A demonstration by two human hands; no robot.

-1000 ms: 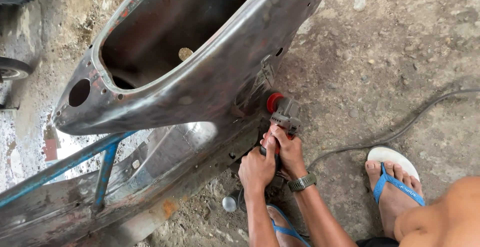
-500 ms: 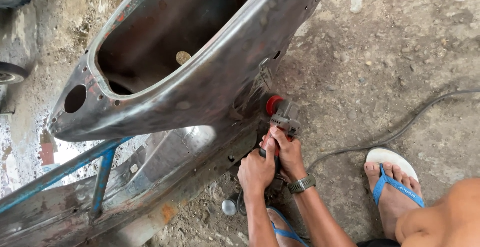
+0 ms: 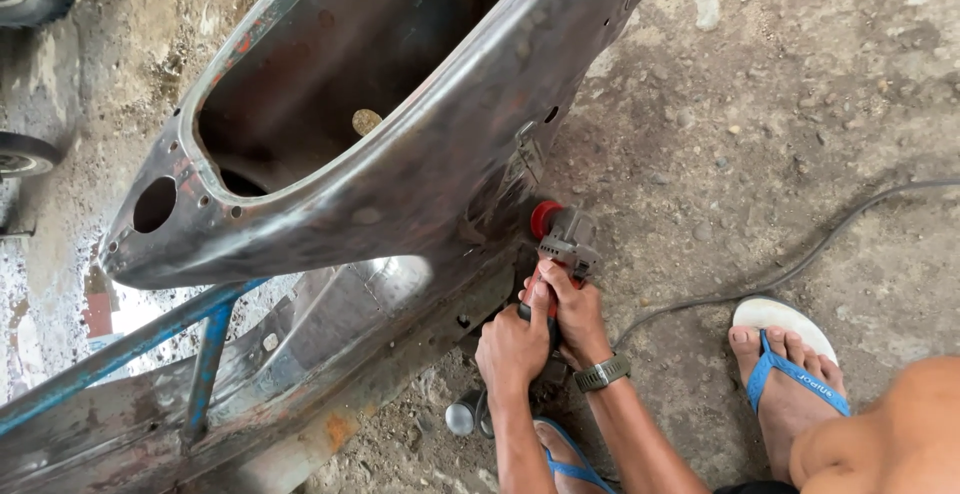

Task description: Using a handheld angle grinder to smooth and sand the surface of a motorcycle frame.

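Your angle grinder sits low against the bare steel vehicle body shell, its red-capped head turned up and to the left into the seam where the curved panel meets the lower sill. The tool's long axis runs from that head down and back toward you, so the working end lies ahead of both hands and slightly to the left of them. Your right hand, the one with the dark wristwatch, is the nearer to the head: its fingers are closed round the grey body just behind the red cap. Your left hand is curled shut round the rear of the same tool, a little lower and closer to you, touching the right hand. A grey power cord trails away to the right across the rough, gritty concrete floor. The shell is ground to dull grey metal with rusty brown patches and flecks of old red paint along the rim of its large opening; it is rounded, with small punched holes. A blue-painted steel tube frame props it at lower left. Your foot in a blue-strapped flip-flop rests flat on the floor to the right, well apart from the tool, and a small round silvery object lies just beside your left forearm.
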